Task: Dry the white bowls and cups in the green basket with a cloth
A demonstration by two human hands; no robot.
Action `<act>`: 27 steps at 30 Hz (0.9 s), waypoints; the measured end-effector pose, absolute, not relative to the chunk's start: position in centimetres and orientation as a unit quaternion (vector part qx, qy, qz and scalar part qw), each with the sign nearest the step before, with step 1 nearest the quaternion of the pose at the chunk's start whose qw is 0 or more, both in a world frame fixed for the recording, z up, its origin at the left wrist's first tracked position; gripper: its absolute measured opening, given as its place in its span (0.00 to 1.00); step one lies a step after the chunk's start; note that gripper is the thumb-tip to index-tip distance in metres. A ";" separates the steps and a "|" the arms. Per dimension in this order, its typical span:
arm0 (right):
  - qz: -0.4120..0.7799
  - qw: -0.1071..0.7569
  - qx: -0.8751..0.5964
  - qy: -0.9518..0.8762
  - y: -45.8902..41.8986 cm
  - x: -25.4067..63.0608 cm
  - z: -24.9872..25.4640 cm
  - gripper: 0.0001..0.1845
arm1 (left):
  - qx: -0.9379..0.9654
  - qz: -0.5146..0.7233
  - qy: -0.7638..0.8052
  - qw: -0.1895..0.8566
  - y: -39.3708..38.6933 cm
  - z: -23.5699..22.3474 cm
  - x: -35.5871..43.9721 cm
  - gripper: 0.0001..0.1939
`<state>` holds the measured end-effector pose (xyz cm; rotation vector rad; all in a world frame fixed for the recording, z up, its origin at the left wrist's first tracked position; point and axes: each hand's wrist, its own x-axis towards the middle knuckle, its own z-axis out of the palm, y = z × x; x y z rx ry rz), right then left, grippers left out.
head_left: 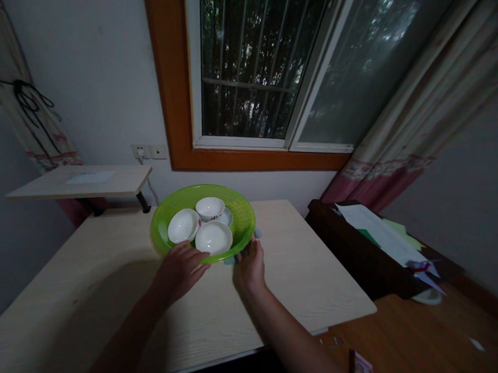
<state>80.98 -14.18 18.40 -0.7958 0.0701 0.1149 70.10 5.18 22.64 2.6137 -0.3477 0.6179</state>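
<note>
A green plastic basket is at the far side of the table, slightly tilted toward me. In it are three white bowls, some with small red marks on the outside. Partly behind them shows a small pale patterned piece, perhaps a dish. My left hand is closed over the near rim, its fingertips close to the nearest bowl. My right hand grips the rim from the right, with the fingers partly hidden beneath. Light blue patches peek out under the basket; their kind is unclear.
The pale wooden table ends at the right, above a wooden floor. A small raised shelf with a paper stands at the left. Ahead are a wall socket and a window. A dark cabinet with papers is at the right.
</note>
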 end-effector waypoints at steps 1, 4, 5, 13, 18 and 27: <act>0.057 0.920 -0.387 0.035 -14.3 81.2 18.4 0.25 | 0.945 0.210 -0.125 0.218 6.2 22.8 70.0 0.13; 0.060 0.920 -0.387 0.037 -14.3 81.5 18.5 0.25 | 0.948 0.193 -0.116 0.225 8.7 23.1 69.8 0.12; 0.060 0.920 -0.385 0.039 -14.3 81.4 18.6 0.25 | 0.948 0.194 -0.120 0.221 9.1 23.2 69.7 0.11; 0.081 0.924 -0.371 0.044 -13.5 78.8 18.1 0.24 | 0.946 0.265 -0.145 0.113 3.3 23.2 70.7 0.12; 0.085 0.921 -0.378 0.037 -13.8 78.6 17.6 0.25 | 0.964 0.235 -0.075 0.098 -1.5 23.9 72.2 0.12; 0.086 0.912 -0.398 0.042 -15.2 82.0 17.9 0.26 | 0.964 0.173 -0.176 0.102 5.4 24.7 70.9 0.15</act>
